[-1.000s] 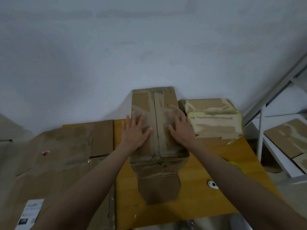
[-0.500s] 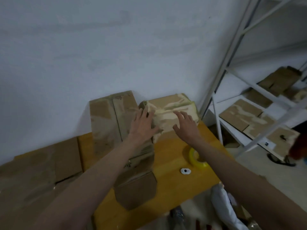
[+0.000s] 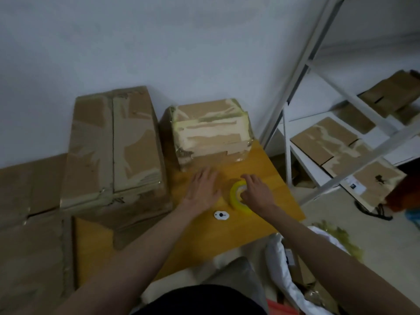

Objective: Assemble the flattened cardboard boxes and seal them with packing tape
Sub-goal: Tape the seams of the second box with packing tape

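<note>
Hands at the roll of packing tape on the wooden table.

The right hand curls its fingers over the yellow tape roll, grasping its right rim; the left hand lies just left of the roll, fingers straight and released, palm down on the table. Left of the roll stands the tall assembled box, its top seam untaped; beyond the roll sits a smaller taped box. A small white disc lies just in front of the roll.
</note>
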`<control>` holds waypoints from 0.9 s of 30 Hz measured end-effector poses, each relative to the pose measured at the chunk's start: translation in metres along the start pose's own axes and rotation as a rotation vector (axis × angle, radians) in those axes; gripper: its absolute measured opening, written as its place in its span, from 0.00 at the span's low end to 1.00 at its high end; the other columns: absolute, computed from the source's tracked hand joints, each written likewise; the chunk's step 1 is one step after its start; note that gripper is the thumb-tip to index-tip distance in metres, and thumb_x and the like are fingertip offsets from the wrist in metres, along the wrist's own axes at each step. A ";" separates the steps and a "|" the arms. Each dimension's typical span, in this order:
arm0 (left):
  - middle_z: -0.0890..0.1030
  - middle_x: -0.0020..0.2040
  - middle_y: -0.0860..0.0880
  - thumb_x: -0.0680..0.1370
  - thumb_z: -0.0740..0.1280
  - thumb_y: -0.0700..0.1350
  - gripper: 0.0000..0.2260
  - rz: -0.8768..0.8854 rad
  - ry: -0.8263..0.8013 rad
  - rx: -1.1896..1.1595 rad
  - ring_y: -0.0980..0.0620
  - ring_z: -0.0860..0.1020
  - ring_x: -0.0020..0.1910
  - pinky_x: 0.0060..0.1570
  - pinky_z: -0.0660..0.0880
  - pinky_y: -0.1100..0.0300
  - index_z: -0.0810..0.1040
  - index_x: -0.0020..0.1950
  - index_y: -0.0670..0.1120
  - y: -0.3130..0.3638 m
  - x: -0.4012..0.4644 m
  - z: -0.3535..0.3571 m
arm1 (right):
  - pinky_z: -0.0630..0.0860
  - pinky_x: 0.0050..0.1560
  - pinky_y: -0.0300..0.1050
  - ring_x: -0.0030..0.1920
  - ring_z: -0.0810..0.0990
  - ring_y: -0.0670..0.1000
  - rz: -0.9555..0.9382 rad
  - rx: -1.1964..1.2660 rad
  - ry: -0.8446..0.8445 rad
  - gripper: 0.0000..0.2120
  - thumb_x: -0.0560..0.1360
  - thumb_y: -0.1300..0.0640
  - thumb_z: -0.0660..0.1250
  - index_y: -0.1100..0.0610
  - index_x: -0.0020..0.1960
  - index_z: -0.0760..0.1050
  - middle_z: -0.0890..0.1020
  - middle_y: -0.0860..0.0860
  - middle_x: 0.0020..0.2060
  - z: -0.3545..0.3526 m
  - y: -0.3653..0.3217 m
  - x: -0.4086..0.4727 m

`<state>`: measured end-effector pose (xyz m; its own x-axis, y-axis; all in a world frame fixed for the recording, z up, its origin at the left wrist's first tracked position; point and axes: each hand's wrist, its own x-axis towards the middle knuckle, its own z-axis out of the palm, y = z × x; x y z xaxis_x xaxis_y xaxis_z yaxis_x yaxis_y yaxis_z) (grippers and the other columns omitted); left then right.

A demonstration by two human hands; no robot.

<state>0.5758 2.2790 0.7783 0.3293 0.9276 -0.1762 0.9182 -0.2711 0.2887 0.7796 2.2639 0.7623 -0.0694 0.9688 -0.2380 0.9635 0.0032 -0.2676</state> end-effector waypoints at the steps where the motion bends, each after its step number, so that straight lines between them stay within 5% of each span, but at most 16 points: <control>1: 0.57 0.80 0.44 0.81 0.60 0.55 0.28 -0.026 -0.026 0.000 0.43 0.56 0.78 0.77 0.56 0.48 0.58 0.79 0.49 -0.002 0.001 0.011 | 0.70 0.53 0.52 0.62 0.73 0.59 -0.011 -0.010 -0.024 0.25 0.78 0.60 0.60 0.55 0.74 0.62 0.70 0.55 0.67 0.006 0.005 0.002; 6: 0.55 0.80 0.44 0.82 0.58 0.57 0.28 -0.106 -0.101 0.088 0.43 0.56 0.79 0.77 0.55 0.45 0.57 0.79 0.49 -0.009 0.004 0.055 | 0.69 0.52 0.50 0.59 0.74 0.59 -0.093 -0.064 -0.101 0.21 0.78 0.57 0.62 0.57 0.70 0.65 0.72 0.55 0.63 0.036 0.026 0.014; 10: 0.54 0.81 0.45 0.83 0.58 0.56 0.27 -0.144 -0.137 0.068 0.44 0.55 0.79 0.77 0.54 0.45 0.57 0.79 0.48 -0.007 0.010 0.076 | 0.67 0.67 0.52 0.66 0.72 0.57 -0.201 -0.169 -0.229 0.28 0.75 0.47 0.70 0.57 0.70 0.67 0.74 0.54 0.64 0.059 0.043 0.020; 14: 0.56 0.80 0.45 0.83 0.60 0.53 0.26 -0.140 -0.158 0.017 0.45 0.56 0.79 0.77 0.54 0.46 0.60 0.79 0.47 0.000 0.017 0.083 | 0.63 0.73 0.53 0.54 0.79 0.55 -0.281 -0.338 -0.248 0.25 0.75 0.59 0.68 0.58 0.71 0.66 0.81 0.54 0.51 0.073 0.055 0.025; 16: 0.59 0.79 0.46 0.83 0.60 0.51 0.24 -0.115 -0.131 0.000 0.45 0.59 0.77 0.76 0.57 0.49 0.62 0.78 0.46 0.005 0.021 0.077 | 0.64 0.73 0.53 0.55 0.79 0.56 -0.304 -0.289 -0.213 0.27 0.77 0.57 0.68 0.58 0.74 0.64 0.81 0.54 0.53 0.069 0.054 0.030; 22: 0.69 0.75 0.48 0.83 0.61 0.39 0.21 0.004 0.020 -0.208 0.49 0.63 0.76 0.70 0.61 0.57 0.67 0.76 0.47 0.015 0.037 0.003 | 0.72 0.63 0.54 0.64 0.75 0.58 -0.261 0.106 -0.212 0.28 0.79 0.51 0.69 0.60 0.74 0.66 0.76 0.56 0.66 0.013 0.030 0.044; 27: 0.80 0.61 0.46 0.78 0.68 0.37 0.15 0.118 0.168 -0.339 0.49 0.78 0.60 0.63 0.73 0.58 0.80 0.65 0.45 -0.002 0.053 -0.078 | 0.71 0.43 0.49 0.47 0.78 0.55 -0.343 0.405 -0.194 0.16 0.79 0.56 0.69 0.59 0.65 0.73 0.80 0.56 0.51 -0.052 -0.010 0.051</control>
<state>0.5745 2.3485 0.8420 0.3623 0.9317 0.0251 0.7419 -0.3046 0.5973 0.7799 2.3260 0.8011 -0.4440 0.8657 -0.2313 0.7041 0.1774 -0.6876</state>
